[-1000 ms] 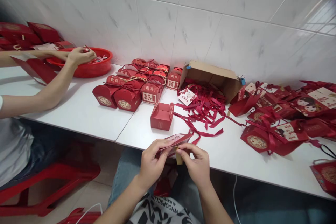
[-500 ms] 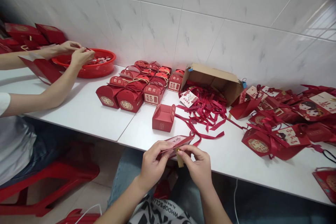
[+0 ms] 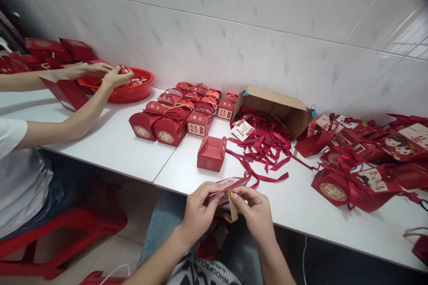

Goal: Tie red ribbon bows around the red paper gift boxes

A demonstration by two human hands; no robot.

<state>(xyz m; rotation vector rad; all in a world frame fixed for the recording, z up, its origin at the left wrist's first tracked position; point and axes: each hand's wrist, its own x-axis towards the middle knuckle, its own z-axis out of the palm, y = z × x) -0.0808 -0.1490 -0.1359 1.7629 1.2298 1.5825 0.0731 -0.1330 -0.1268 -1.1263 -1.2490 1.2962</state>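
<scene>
Near the table's front edge, my left hand (image 3: pixel 202 205) is closed on a folded red card-like piece (image 3: pixel 234 181) with pale print on its upper face. My right hand (image 3: pixel 253 207) pinches a gold ribbon (image 3: pixel 233 207) against that piece's right side, and the ribbon's loose end hangs down and curls. Just beyond my hands stands an open red gift box (image 3: pixel 211 155) with nothing seen inside from here. Dark red ribbons (image 3: pixel 267 142) spill toward my hands out of a cardboard box (image 3: pixel 274 95) lying on its side. A white printed tag (image 3: pixel 243 129) rests on them.
Rows of closed red gift boxes (image 3: pixel 170 130) stand left of centre. Decorated red boxes with bows (image 3: pixel 337 187) are piled on the right. At the left, a co-worker's hands (image 3: pixel 115 75) hold a small red item over a red basin (image 3: pixel 133 93). A tiled wall (image 3: pixel 207 49) runs behind.
The gold ribbon now shows more length and a curled end below my right hand. The co-worker's hands have turned, and a small red item shows in them. The view has shifted slightly.
</scene>
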